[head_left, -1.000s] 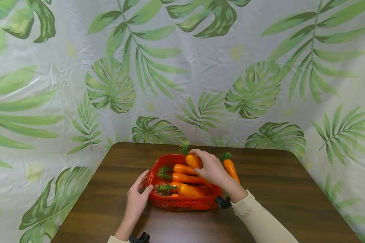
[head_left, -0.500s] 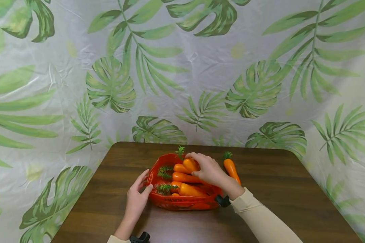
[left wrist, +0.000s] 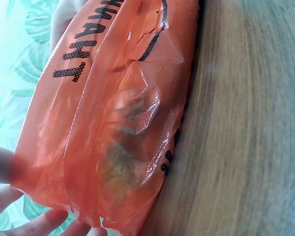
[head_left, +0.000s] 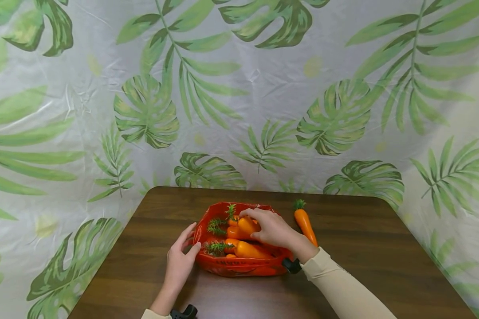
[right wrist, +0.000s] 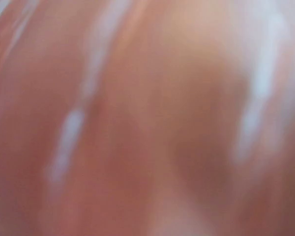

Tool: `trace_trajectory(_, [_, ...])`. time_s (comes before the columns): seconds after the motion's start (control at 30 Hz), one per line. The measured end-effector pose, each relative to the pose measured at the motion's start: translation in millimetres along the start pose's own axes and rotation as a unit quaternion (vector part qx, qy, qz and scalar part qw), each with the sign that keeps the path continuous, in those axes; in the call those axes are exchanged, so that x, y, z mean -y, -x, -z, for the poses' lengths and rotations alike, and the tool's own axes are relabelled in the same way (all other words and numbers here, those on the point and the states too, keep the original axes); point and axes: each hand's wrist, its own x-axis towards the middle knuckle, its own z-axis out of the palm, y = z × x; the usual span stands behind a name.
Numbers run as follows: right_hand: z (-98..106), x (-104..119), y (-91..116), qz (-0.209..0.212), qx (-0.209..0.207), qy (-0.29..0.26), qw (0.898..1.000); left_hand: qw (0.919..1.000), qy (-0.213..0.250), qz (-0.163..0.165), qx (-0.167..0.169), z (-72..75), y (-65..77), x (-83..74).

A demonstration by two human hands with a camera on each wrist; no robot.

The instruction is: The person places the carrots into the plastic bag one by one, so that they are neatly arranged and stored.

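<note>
A red plastic bag [head_left: 243, 268] lies with its mouth spread wide, like a shallow bowl. Several orange carrots with green tops, such as the front carrot [head_left: 250, 250], are inside it. My right hand [head_left: 274, 228] reaches into the bag and grips a carrot [head_left: 246, 226] between thumb and fingers, over the others. At the bag's left end, my left hand [head_left: 179, 257] holds the edge with thumb and fingers. The left wrist view shows the bag's side [left wrist: 78, 123], with black lettering, and fingers [left wrist: 39, 223] at its rim. Close red plastic [right wrist: 118, 147] blurs the right wrist view.
One more carrot [head_left: 305, 223] lies on the brown wooden table [head_left: 363, 248], just right of the bag. Behind the table's far edge hangs a pale curtain [head_left: 279, 88] with green leaf prints.
My right hand has brought its carrot down and slightly left, from the bag's back rim onto the carrots inside. The left hand stays at the bag's edge.
</note>
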Motion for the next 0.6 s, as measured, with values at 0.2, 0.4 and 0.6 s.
trace_trajectory(0.2, [-3,-4,0,0.014,0.009,0.002,1.0,0.9999,-0.013,0.003,0.003,1.7,6.0,-23.8])
trace_trajectory(0.4, [-7,-5,0,0.022,0.022,0.001,1.0,0.9999,-0.011,0.002,-0.004,-0.6,0.0,-0.7])
trace_trajectory(0.6, [-10,-5,1,0.018,0.034,0.012,0.999,0.9999,-0.008,-0.01,-0.002,-0.7,-3.9,15.2])
